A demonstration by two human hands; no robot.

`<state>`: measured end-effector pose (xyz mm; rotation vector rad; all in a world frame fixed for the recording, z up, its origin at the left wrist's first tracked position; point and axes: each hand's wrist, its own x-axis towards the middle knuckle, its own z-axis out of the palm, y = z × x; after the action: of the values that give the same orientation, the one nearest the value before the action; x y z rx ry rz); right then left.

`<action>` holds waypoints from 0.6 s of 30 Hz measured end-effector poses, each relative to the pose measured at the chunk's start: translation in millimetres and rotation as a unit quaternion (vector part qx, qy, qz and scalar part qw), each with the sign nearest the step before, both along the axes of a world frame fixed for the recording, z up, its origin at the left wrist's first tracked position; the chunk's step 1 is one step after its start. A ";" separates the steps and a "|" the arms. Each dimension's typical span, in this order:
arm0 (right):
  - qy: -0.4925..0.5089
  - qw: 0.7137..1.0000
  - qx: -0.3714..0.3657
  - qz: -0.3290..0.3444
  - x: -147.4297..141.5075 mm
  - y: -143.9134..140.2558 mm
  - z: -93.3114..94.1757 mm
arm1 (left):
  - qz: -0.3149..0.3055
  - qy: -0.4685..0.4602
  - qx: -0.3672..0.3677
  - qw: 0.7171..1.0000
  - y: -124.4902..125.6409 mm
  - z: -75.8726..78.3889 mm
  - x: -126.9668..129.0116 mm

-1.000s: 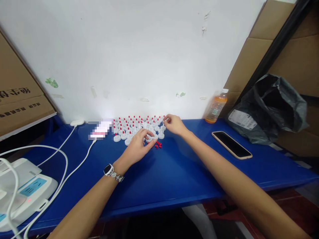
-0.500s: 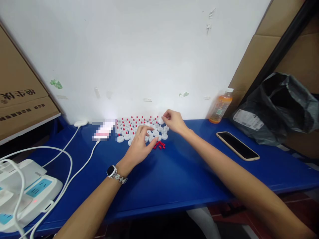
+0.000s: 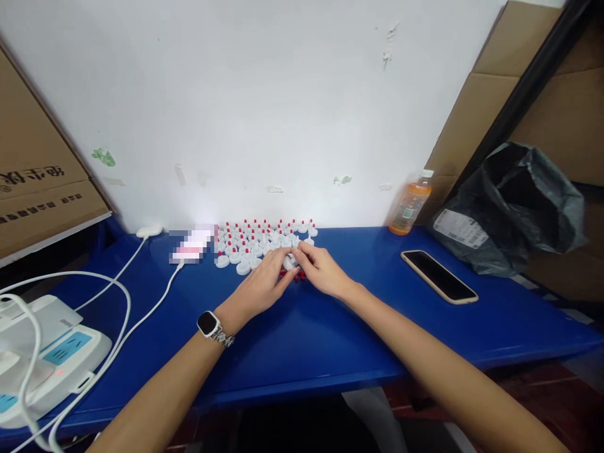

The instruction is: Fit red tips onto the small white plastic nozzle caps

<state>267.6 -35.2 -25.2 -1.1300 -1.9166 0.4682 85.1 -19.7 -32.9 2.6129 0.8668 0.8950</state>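
Both hands meet at the front of a group of white round caps (image 3: 234, 257), many of them topped with small red tips (image 3: 246, 251). My left hand (image 3: 267, 277), with a watch on its wrist, has its thumb and fingers closed around one white cap (image 3: 290, 262). Against the same cap, my right hand (image 3: 323, 269) is closed in a pinch at its upper right side. Whatever sits between the right fingertips is hidden. Loose red tips (image 3: 297, 275) lie just beneath the hands, partly covered by them.
On the right of the blue table (image 3: 302, 352) are a phone (image 3: 438, 277), an orange drink bottle (image 3: 411, 204) and a dark plastic bag (image 3: 509, 207). A power strip (image 3: 61, 352) with white cables and a lit, blurred-out device (image 3: 191, 245) occupy the left. A white wall rises behind.
My right hand has come from the back right of the caps down to my left hand. The left fingers, earlier spread above the caps, now close on a white cap. The view shifted slightly.
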 end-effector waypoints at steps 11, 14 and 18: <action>-0.008 0.987 -0.072 -0.143 39.7 17.0 -2.9 | 0.054 -0.015 0.009 0.998 14.1 4.8 -16.7; -0.125 0.982 -0.111 -0.085 41.0 12.4 -7.7 | 0.042 -0.023 -0.043 0.998 15.9 -2.2 -12.8; -0.096 0.987 -0.115 -0.059 37.3 11.2 -6.0 | 0.046 -0.028 -0.064 0.996 12.6 -5.4 -5.2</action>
<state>305.0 -24.0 -31.2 -1.4766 -1.9824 0.5419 79.9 -7.1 -38.3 2.4452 1.0027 0.9002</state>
